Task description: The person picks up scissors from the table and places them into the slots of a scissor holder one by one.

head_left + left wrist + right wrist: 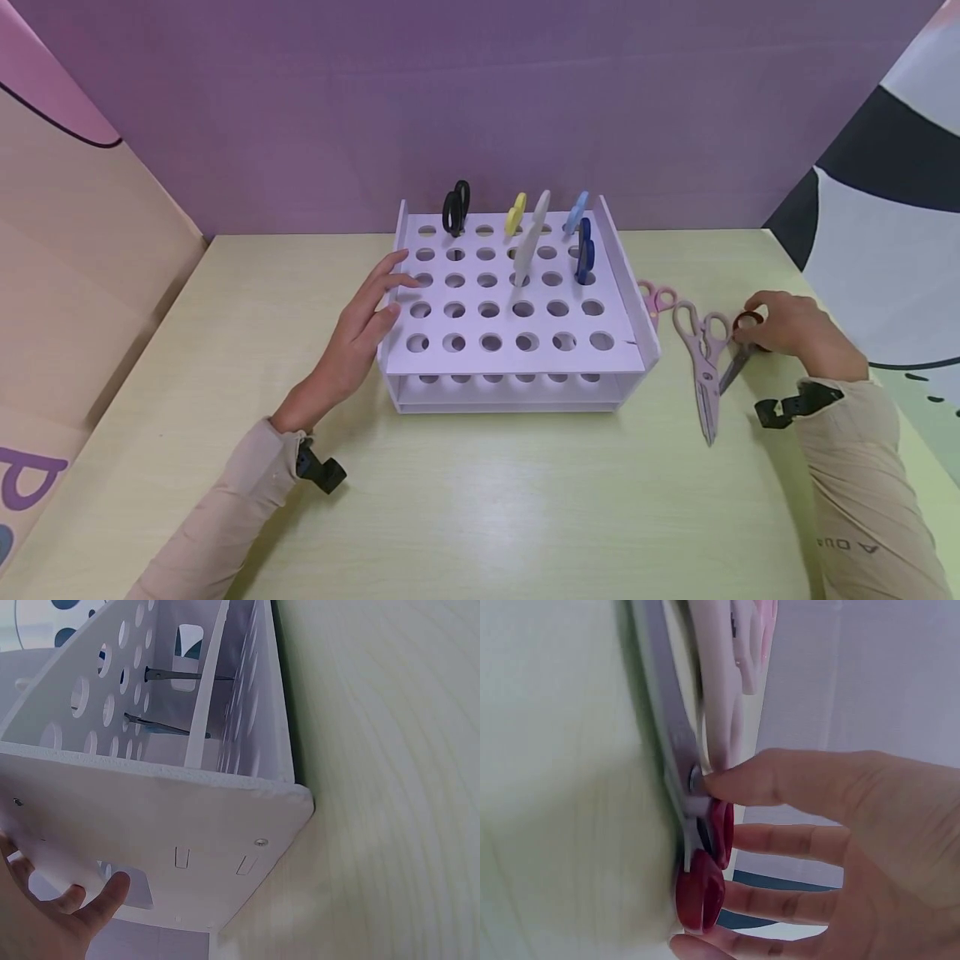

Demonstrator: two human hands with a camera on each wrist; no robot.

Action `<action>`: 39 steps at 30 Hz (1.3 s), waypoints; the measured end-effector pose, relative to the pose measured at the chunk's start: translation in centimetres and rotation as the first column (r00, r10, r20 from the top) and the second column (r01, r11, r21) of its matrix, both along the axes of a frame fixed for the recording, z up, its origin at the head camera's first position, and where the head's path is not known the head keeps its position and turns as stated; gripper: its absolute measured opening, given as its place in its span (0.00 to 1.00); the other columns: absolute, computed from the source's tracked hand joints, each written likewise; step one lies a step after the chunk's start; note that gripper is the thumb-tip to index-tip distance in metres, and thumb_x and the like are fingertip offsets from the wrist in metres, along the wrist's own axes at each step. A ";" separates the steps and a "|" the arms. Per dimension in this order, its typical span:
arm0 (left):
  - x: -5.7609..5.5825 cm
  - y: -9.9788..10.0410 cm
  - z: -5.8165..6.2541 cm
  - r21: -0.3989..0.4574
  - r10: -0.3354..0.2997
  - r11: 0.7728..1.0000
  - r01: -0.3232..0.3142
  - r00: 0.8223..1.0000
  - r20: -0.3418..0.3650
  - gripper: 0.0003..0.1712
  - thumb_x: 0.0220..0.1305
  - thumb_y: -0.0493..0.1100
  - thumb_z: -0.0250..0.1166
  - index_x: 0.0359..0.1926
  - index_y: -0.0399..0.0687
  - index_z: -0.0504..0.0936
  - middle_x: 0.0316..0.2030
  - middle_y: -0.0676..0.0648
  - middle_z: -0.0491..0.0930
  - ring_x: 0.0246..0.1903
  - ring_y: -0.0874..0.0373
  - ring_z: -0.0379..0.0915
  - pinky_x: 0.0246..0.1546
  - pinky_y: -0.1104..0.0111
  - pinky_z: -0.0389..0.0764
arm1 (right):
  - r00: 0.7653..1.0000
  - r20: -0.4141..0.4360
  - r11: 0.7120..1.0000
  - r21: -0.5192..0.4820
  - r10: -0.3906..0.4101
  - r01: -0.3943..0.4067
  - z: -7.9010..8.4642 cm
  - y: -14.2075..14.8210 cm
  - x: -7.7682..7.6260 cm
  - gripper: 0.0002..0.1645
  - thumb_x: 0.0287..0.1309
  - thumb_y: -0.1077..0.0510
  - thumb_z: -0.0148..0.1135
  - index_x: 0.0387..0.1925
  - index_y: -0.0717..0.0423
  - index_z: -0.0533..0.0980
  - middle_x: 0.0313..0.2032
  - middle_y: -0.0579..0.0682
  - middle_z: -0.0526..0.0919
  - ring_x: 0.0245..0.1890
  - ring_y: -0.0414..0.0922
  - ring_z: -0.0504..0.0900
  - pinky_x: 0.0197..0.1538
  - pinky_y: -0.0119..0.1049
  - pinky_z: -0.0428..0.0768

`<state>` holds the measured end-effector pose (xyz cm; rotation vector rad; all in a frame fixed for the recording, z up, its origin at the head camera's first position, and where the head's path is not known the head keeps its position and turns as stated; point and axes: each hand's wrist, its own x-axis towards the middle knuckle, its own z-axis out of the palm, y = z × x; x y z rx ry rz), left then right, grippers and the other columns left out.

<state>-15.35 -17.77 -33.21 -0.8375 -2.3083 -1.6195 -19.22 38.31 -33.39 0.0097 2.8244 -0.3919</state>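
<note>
Metal scissors with dark-red handles (681,757) are at the right of the pale wood-grain counter (480,517), pinched by the right hand (802,329). The white rack (472,363) holds black (455,208), yellow (515,214), white (532,239), light-blue (576,213) and dark-blue handles (585,250) in its round holes; the left hand (351,335), fingers extended, touches its side.

Pale yellow wood-grain tabletop (420,533) — soft glare (502,508) front centre | plain purple back wall (480,108) | cream-and-pink left panel (90,242) — purple letter (37,460) low | black-white-green printed right panel (892,275)
</note>
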 end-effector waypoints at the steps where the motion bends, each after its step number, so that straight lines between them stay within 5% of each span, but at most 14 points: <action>1: 0.0 0.0 0.0 0.001 -0.002 1.000 0.002 1.000 0.000 0.20 0.73 0.40 0.44 0.59 0.39 0.74 0.76 0.56 0.54 0.74 0.62 0.46 0.59 0.59 0.73 | 1.000 -0.002 1.000 -0.003 0.000 0.000 0.0 0.0 0.0 0.35 0.61 0.49 0.62 0.58 0.73 0.66 0.47 0.74 0.74 0.45 0.69 0.71 0.44 0.65 0.73; 5: 0.0 0.0 0.0 0.006 -0.008 1.000 0.008 1.000 -0.009 0.20 0.73 0.40 0.44 0.58 0.40 0.74 0.76 0.55 0.54 0.74 0.61 0.46 0.60 0.49 0.71 | 1.000 -0.007 1.000 -0.014 -0.018 0.018 0.3 0.0 0.2 0.38 0.62 0.47 0.60 0.60 0.74 0.64 0.44 0.71 0.77 0.42 0.66 0.73 0.43 0.64 0.74; 11: 0.0 0.1 0.0 0.007 -0.011 1.000 0.011 1.000 -0.013 0.20 0.73 0.40 0.44 0.58 0.39 0.74 0.76 0.55 0.54 0.75 0.61 0.46 0.60 0.47 0.71 | 0.999 -0.043 1.000 -0.017 -0.021 0.020 0.5 -0.1 0.3 0.38 0.62 0.47 0.61 0.60 0.74 0.64 0.37 0.66 0.80 0.38 0.62 0.75 0.39 0.59 0.75; 21: 0.0 0.0 0.0 0.000 -0.006 1.000 0.006 1.000 -0.008 0.20 0.73 0.40 0.44 0.59 0.40 0.74 0.76 0.56 0.54 0.74 0.61 0.47 0.60 0.64 0.73 | 0.984 -0.179 1.000 -0.014 -0.012 0.010 0.9 -1.1 0.4 0.34 0.60 0.48 0.64 0.54 0.74 0.68 0.37 0.70 0.80 0.34 0.62 0.78 0.31 0.53 0.78; 29: 0.0 -0.1 -0.1 0.004 -0.008 1.000 0.008 1.000 -0.011 0.20 0.73 0.40 0.44 0.59 0.40 0.74 0.75 0.56 0.54 0.75 0.61 0.46 0.61 0.48 0.70 | 0.960 -0.279 1.000 -0.028 0.003 -0.011 1.3 -2.0 0.5 0.27 0.58 0.50 0.65 0.48 0.70 0.73 0.33 0.64 0.80 0.32 0.58 0.77 0.27 0.43 0.74; 39: 0.0 0.0 0.0 -0.003 0.001 1.000 -0.001 1.000 -0.013 0.20 0.73 0.40 0.44 0.58 0.42 0.75 0.75 0.57 0.55 0.75 0.62 0.45 0.61 0.48 0.70 | 0.931 -0.364 0.999 -0.012 0.029 -0.036 2.3 -3.0 0.8 0.24 0.55 0.53 0.69 0.45 0.69 0.76 0.28 0.60 0.81 0.28 0.55 0.77 0.25 0.41 0.71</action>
